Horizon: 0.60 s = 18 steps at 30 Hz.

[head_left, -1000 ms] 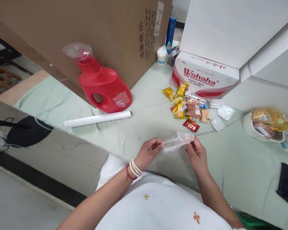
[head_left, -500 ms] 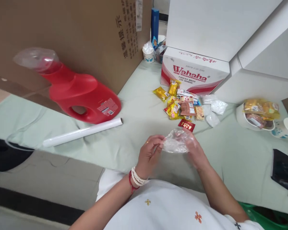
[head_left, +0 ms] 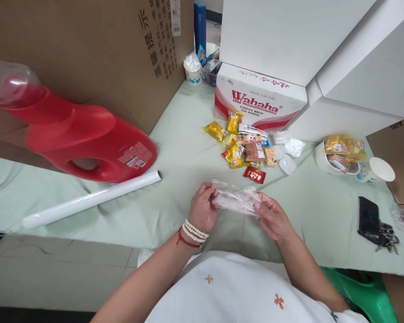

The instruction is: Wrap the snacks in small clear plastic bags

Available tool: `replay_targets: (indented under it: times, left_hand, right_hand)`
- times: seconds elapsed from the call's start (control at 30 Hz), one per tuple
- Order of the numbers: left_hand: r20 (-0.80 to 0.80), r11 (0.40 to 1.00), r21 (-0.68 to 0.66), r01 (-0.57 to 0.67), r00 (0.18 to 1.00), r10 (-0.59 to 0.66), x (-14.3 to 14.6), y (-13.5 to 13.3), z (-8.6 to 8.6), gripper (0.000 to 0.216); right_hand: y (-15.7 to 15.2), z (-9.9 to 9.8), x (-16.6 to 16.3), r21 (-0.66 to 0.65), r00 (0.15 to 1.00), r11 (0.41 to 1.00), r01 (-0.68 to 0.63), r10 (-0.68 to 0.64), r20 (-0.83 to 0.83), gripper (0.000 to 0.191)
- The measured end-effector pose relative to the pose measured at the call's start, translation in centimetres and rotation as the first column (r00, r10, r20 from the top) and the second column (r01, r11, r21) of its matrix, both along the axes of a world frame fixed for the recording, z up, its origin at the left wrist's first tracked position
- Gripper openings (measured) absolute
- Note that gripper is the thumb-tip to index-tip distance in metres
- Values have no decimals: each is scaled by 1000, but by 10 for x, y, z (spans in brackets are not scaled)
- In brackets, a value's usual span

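A clear, crinkled plastic bag (head_left: 234, 199) is stretched between my two hands above the table's front part. My left hand (head_left: 204, 206), with beads at the wrist, pinches its left end. At the other end, my right hand (head_left: 272, 217) grips the bag between thumb and fingers. Just beyond the bag lies a small red snack packet (head_left: 254, 175). Behind that is a pile of wrapped snacks, among them a brown packet (head_left: 255, 151) and a yellow packet (head_left: 235, 154). Folded clear plastic bags (head_left: 287, 164) lie right of the pile.
A large red jug (head_left: 97, 143) and a white roll (head_left: 94, 199) are at the left. The Wahaba-style red-and-white carton (head_left: 259, 98) stands behind the snacks. On the right are a bowl of snacks (head_left: 323, 159), a paper cup (head_left: 365, 172), and a black phone (head_left: 368, 215) beside keys (head_left: 387, 235).
The bag has gone from bunched up to pulled out flatter and wider between my hands. My head view has shifted, so the table things appear farther left.
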<state>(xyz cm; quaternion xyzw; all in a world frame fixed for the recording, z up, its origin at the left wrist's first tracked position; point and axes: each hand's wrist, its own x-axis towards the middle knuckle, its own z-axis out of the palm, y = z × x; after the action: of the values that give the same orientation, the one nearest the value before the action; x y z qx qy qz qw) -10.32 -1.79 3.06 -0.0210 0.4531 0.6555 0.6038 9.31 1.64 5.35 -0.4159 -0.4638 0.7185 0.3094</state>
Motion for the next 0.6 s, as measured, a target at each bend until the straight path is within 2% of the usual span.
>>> replay_targets:
  times: [0.1, 0.17, 0.23, 0.33, 0.43, 0.5, 0.6]
  left_hand:
    - [13, 995, 13, 103, 995, -103, 3, -1, 1, 29]
    - [-8, 968, 11, 250, 968, -250, 4, 0, 1, 36]
    - [-135, 925, -19, 380, 915, -379, 4, 2, 0, 40]
    - [-376, 912, -37, 410, 839, -392, 2, 8, 1, 44]
    - [-373, 919, 39, 393, 859, -351, 2, 16, 7, 50]
    - [-317, 902, 77, 425, 868, -382, 4, 20, 12, 53]
    - [-360, 845, 86, 528, 807, -468, 12, 25, 16, 62]
  right_hand:
    - [5, -7, -8, -188, 990, 976, 111, -125, -63, 35]
    - [9, -10, -10, -240, 971, 954, 181, -212, -111, 33]
    - [13, -12, -8, -258, 951, 940, 223, -268, -157, 29]
    - [23, -9, 5, -234, 933, 942, 242, -292, -211, 26]
    - [35, -4, 21, -219, 923, 950, 224, -279, -265, 24]
    - [40, 0, 25, -195, 925, 963, 187, -239, -294, 37]
    - [37, 4, 16, -160, 941, 987, 9, -62, -332, 82]
